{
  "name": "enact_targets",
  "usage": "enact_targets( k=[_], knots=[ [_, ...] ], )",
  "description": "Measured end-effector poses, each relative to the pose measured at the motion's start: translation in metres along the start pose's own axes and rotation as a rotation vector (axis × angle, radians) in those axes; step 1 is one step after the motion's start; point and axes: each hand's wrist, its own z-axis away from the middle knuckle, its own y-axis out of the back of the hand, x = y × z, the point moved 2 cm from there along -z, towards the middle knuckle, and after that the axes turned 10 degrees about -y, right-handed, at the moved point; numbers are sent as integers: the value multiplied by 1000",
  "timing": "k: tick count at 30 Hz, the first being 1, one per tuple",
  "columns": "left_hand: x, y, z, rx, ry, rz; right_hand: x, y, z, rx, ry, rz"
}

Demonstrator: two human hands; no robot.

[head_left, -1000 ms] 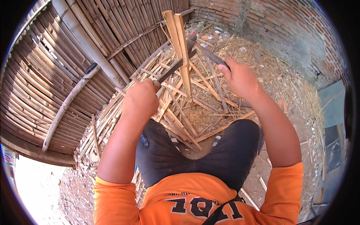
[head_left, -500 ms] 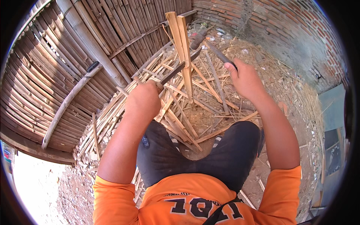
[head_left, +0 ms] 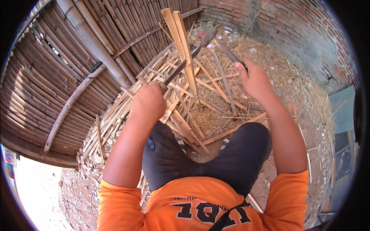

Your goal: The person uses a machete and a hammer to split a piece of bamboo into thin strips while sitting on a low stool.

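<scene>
My left hand [head_left: 148, 102] is closed around the wooden handle of a long knife [head_left: 176, 74]. Its dark blade slants up to the right and sits in the split of an upright wooden strip [head_left: 179, 36]. Two prongs of that strip part above the blade; its lower end meets the ground among loose strips. In my right hand [head_left: 257, 81] is the handle of a hammer [head_left: 230, 52]. The hammer's head [head_left: 209, 37] is right by the blade's far tip; whether they touch I cannot tell.
Loose split strips [head_left: 110, 123] lie heaped between my feet and the bamboo-slat wall [head_left: 42, 77] on the left. A brick wall [head_left: 285, 29] curves round the far right. Straw and debris cover the ground, and grey-green panels [head_left: 343, 111] stand at the right edge.
The upright strip's top has leaned left, and the knife blade has shifted slightly left with it. The hammer head has moved a little up and right. Both grips are the same.
</scene>
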Motion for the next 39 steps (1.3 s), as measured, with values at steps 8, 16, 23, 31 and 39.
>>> enact_targets(
  k=[8, 16, 23, 31, 39],
  knots=[
    [15, -3, 0, -9, -48, -21, -11, -16, 0, -3, 27, -12],
    [16, -2, -4, -35, -72, -43, -16, 20, -6, 141, 24, -117],
    [14, -3, -10, -56, -51, -77, 0, -16, 11, -52, 26, 27],
    [12, -6, -10, -34, -49, -83, -6, 13, 2, 240, 18, -275],
    [13, -9, -6, -47, -54, -35, 11, -23, 18, 34, -21, -135]
  ],
)
